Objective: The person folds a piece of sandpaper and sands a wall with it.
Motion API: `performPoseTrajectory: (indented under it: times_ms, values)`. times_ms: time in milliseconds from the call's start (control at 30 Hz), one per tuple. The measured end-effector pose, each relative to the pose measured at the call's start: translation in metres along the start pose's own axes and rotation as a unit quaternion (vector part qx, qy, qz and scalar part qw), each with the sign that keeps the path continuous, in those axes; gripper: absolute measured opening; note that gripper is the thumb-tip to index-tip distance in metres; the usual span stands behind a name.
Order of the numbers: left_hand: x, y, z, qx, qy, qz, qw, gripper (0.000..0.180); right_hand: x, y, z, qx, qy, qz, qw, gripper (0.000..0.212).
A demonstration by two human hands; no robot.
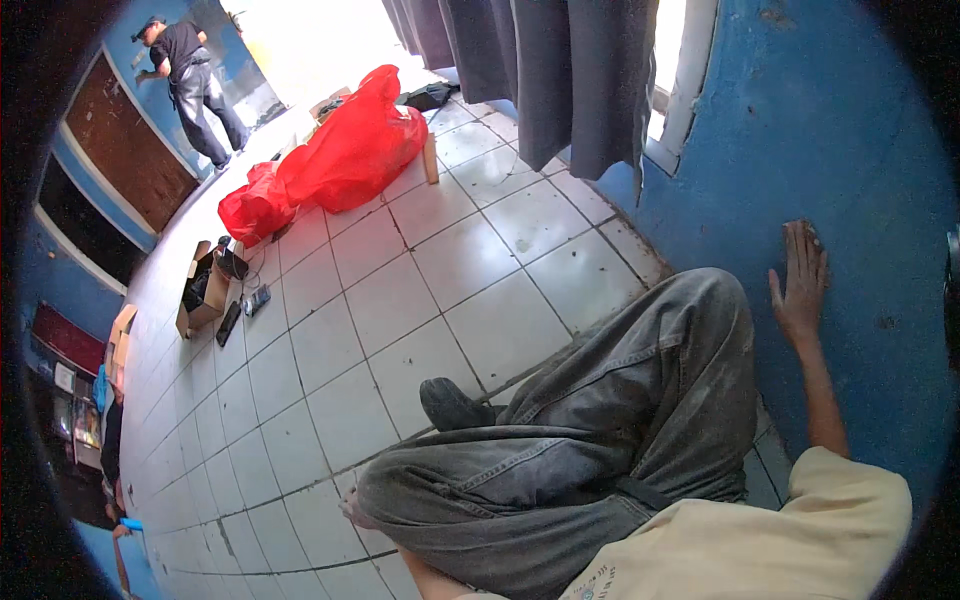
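Observation:
My right hand (799,290) lies flat against the blue wall (870,200), its fingers stretched upward and the thumb apart. Around the fingertips shows a small brownish-grey edge; I cannot tell whether it is a thin sheet under the fingers or a worn patch of paint. Of my left hand (350,507) only a little skin shows beside my bent knee, low on the left; the leg hides its fingers. My legs, in grey trousers, are folded on the tiled floor (350,400), with a dark shoe or sock at the front.
Red sheeting (350,150) covers something with a wooden leg. Left of it stand an open cardboard box (205,292) and small dark items. A grey curtain (570,80) hangs by the window frame. Another person (185,80) stands at the far wall; another person's arm (122,560) shows at lower left.

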State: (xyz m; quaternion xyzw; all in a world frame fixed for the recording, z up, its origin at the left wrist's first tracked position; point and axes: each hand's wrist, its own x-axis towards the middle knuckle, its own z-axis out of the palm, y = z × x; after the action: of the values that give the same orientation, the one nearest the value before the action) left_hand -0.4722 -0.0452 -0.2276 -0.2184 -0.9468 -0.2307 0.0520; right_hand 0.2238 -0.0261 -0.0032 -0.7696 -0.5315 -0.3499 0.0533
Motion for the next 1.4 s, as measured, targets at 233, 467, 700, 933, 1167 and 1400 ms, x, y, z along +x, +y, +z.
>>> performPoseTrajectory:
  times_ms: [233,467,700,933,1167,1400]
  values:
    - [0.003,0.001,0.003,0.007,0.002,-0.001,1.0,0.033,-0.001,0.002,-0.003,0.001,-0.014,-0.001,1.0,0.071]
    - [0.007,0.005,0.008,0.006,0.006,0.0,1.0,0.031,-0.001,0.003,0.002,-0.007,-0.008,-0.011,1.0,0.071]
    - [0.009,0.006,0.01,0.007,0.009,0.0,1.0,0.028,-0.002,0.004,0.004,-0.012,-0.014,-0.008,1.0,0.071]
    - [0.012,0.004,0.009,0.009,0.014,-0.001,1.0,0.026,0.0,-0.002,0.001,0.001,-0.017,0.0,1.0,0.07]
    - [0.013,0.003,0.011,0.003,0.016,-0.001,1.0,0.024,-0.003,0.005,0.008,-0.003,-0.008,-0.008,1.0,0.067]
    - [0.015,-0.002,0.007,-0.006,0.031,-0.003,0.999,0.023,-0.001,-0.001,0.006,0.009,0.008,-0.013,1.0,0.066]
